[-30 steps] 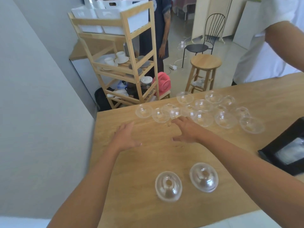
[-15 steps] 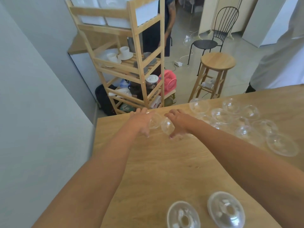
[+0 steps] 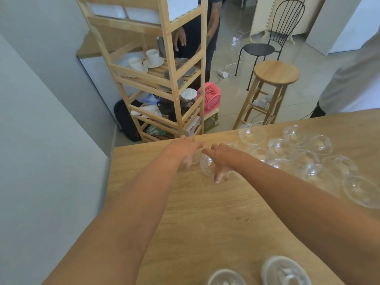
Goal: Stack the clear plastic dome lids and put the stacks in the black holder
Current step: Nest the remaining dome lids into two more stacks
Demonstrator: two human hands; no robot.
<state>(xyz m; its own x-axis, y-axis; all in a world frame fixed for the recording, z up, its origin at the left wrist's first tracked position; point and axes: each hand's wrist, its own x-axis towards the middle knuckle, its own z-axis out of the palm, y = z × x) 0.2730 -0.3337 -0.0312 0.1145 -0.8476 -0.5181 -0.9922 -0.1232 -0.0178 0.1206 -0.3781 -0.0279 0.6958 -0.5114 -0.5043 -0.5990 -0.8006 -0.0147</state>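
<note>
1. the step in hand is looking like picking up lids to start a stack, since no stack is showing yet; both arms are lying outstretched over the table (image 3: 205, 212) toward its far left corner.
2. the right hand (image 3: 223, 159) is holding a dome lid (image 3: 207, 166) with thumb and fingers curled round it; this lid is sitting at the far left of the table, just beside the left hand (image 3: 184, 150).
3. the left hand is showing too blurred; a second lid may be lying under it, but i cannot tell whether its fingers are gripping or hanging loose.
4. the next move is calling for nesting one dome squarely into another, rims level; thin clear plastic is likely to skid or jam if tilted; the black holder is lying outside the view.
5. counting: two hands working; about ten scattered lids (image 3: 280, 146) overlapping at the far right, the exact number being unclear; two near lids (image 3: 285, 270) at the near edge; one stool (image 3: 275, 72), one chair (image 3: 259, 49) and one shelf unit (image 3: 169, 58) standing beyond the table.
</note>
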